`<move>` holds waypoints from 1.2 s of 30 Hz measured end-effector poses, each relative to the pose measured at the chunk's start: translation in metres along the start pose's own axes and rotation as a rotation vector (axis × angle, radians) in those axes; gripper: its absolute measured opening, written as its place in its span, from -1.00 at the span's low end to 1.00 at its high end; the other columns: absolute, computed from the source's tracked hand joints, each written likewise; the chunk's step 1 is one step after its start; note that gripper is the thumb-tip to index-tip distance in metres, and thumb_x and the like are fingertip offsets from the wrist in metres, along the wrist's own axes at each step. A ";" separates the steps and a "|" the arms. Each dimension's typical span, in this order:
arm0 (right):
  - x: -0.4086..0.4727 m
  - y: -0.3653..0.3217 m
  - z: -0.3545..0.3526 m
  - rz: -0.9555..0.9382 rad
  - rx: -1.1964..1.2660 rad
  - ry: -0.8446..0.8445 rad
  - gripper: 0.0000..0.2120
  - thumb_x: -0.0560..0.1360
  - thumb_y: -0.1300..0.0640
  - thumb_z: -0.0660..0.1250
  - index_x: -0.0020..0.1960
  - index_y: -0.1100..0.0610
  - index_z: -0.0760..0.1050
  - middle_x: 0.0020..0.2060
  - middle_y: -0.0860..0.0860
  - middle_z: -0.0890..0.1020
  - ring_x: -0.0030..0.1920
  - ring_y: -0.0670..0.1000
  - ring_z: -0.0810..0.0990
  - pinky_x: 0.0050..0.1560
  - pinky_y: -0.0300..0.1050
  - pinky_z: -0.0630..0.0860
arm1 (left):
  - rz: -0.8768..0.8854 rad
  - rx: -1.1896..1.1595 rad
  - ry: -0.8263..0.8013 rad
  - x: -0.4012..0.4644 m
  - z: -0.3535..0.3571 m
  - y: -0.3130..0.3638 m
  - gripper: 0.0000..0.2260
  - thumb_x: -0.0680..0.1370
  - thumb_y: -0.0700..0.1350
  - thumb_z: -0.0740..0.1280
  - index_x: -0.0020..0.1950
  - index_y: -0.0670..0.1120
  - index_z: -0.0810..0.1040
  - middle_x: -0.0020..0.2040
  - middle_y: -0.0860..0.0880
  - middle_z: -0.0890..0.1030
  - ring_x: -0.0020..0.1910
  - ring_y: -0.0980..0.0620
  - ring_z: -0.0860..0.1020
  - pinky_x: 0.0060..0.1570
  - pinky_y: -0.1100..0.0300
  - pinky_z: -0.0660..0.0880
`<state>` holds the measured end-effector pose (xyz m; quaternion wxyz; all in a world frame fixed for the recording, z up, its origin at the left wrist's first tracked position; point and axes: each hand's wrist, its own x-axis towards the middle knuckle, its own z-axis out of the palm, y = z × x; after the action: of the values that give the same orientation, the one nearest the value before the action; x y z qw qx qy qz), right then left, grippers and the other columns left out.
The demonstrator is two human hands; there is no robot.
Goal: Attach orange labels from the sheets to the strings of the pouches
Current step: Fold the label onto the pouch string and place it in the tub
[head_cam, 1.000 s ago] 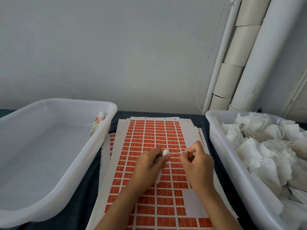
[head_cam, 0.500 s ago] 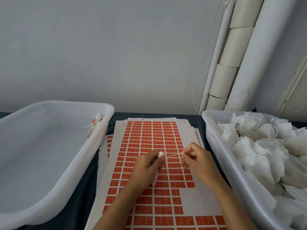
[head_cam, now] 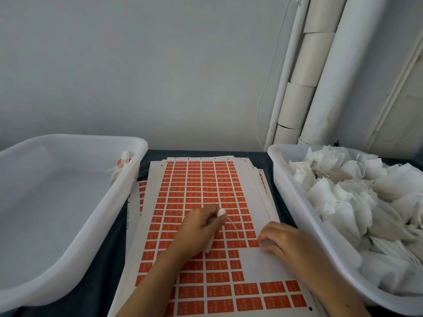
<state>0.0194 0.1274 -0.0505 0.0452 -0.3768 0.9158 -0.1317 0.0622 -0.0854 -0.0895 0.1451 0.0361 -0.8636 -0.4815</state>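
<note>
A stack of sheets [head_cam: 201,191] covered in small orange labels lies on the dark table between two tubs. My left hand [head_cam: 199,229] hovers over the sheet, closed around a small white pouch [head_cam: 221,212] whose top pokes out by the thumb. Its thin string [head_cam: 233,227] hangs loose toward the lower right. My right hand [head_cam: 281,241] rests on the bare white patch of the sheet with fingertips at the edge of an orange label [head_cam: 253,243]; it holds nothing I can see. One labelled pouch [head_cam: 121,167] lies in the left tub's far right corner.
A large white tub [head_cam: 73,236] stands at the left, nearly bare inside. A second white tub [head_cam: 295,202] at the right is heaped with white pouches [head_cam: 357,202]. White pipes [head_cam: 320,76] and a thin cable run up the wall behind.
My right hand let go of the string and dropped down-right onto the sheet's peeled patch. The string now dangles from the pouch in my left hand. The camera tilted slightly.
</note>
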 end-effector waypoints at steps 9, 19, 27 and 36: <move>0.001 0.011 0.018 -0.181 -0.131 0.137 -0.64 0.48 -0.16 0.27 0.22 -0.08 0.50 0.19 -0.21 0.53 0.12 -0.21 0.55 0.17 -0.46 0.33 | -0.007 0.028 -0.026 -0.001 0.001 0.001 -0.81 0.57 0.05 0.26 -0.24 0.09 0.48 -0.36 0.22 0.55 -0.31 0.25 0.55 -0.32 0.44 0.41; 0.000 0.013 0.022 -0.427 -0.348 0.343 -0.60 0.02 -0.09 0.63 -0.21 0.02 0.67 -0.29 -0.14 0.68 -0.39 -0.19 0.63 -0.32 -0.37 0.57 | -0.004 0.020 -0.038 -0.001 0.001 0.000 -0.81 0.57 0.05 0.27 -0.24 0.09 0.48 -0.36 0.20 0.54 -0.32 0.20 0.55 -0.30 0.40 0.44; -0.001 0.014 0.025 -0.452 -0.370 0.402 -0.58 0.02 -0.09 0.63 -0.19 0.06 0.67 -0.29 -0.11 0.68 -0.38 -0.17 0.64 -0.33 -0.34 0.59 | -0.002 0.027 -0.038 -0.001 0.001 -0.001 -0.81 0.57 0.05 0.27 -0.24 0.08 0.48 -0.36 0.18 0.54 -0.32 0.17 0.55 -0.29 0.38 0.43; -0.002 0.018 0.026 -0.457 -0.302 0.407 -0.60 0.05 -0.06 0.63 -0.15 0.02 0.67 -0.23 -0.13 0.69 -0.32 -0.19 0.65 -0.27 -0.35 0.59 | -0.013 0.017 -0.061 0.000 0.001 -0.003 -0.81 0.57 0.07 0.25 -0.21 0.07 0.50 -0.31 0.15 0.56 -0.27 0.14 0.57 -0.25 0.37 0.47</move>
<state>0.0131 0.1354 -0.0809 -0.2253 -0.5406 0.8072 -0.0738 0.0615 -0.0862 -0.0927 0.1152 0.0284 -0.8713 -0.4762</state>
